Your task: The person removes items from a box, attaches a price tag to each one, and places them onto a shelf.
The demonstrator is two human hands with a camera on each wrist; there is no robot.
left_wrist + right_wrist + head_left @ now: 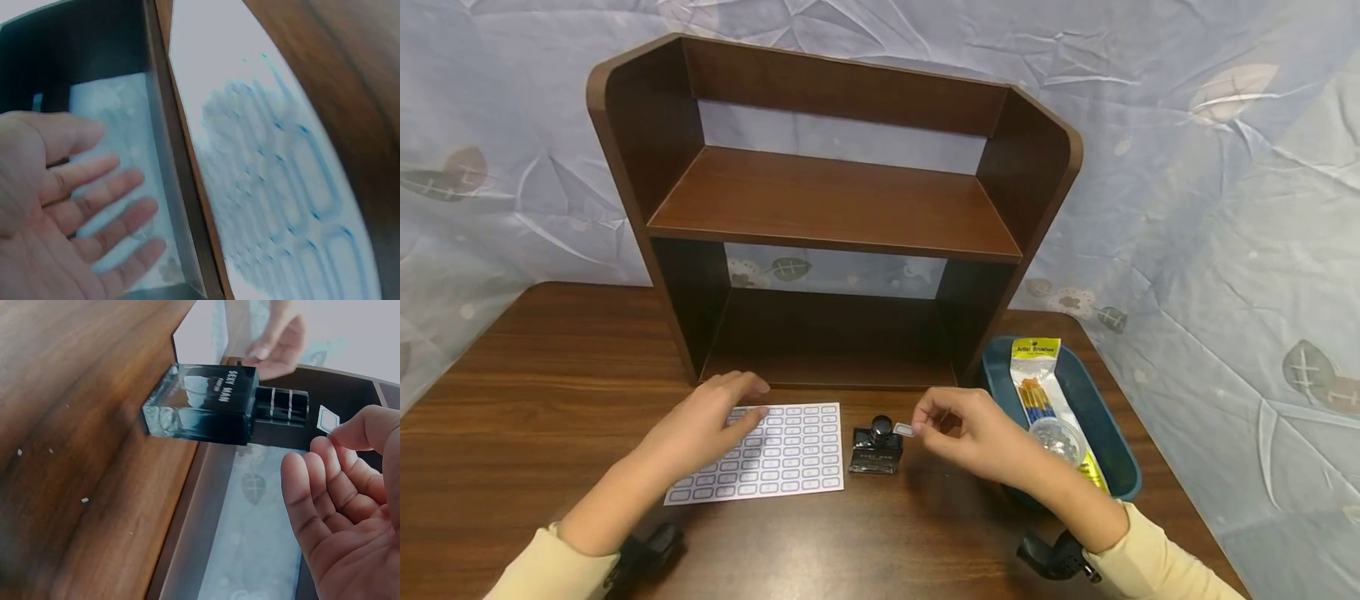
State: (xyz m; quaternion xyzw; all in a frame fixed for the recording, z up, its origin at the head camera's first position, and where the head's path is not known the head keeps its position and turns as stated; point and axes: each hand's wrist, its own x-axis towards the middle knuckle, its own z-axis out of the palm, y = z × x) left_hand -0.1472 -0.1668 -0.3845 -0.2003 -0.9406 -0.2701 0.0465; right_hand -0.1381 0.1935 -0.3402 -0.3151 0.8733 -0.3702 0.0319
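Between thumb and fingertip my right hand (973, 433) pinches a small white label (327, 419) with a dark printed border. Just left of it, a dark glass perfume bottle (876, 450) with a round black cap (282, 406) stands upright on the table; the label is close beside the cap. My left hand (707, 421) hovers over a sheet of labels (801, 450) printed with rows of bordered rectangles. In the left wrist view its fingers (112, 187) are spread and relaxed, holding nothing.
A brown two-tier shelf (835, 200) stands behind the sheet and bottle. At the right, a blue tray (1108, 433) holds a pack of artist brushes (1036, 392) and a clear round container (1058, 440). Small white specks lie on the wooden table (75, 537).
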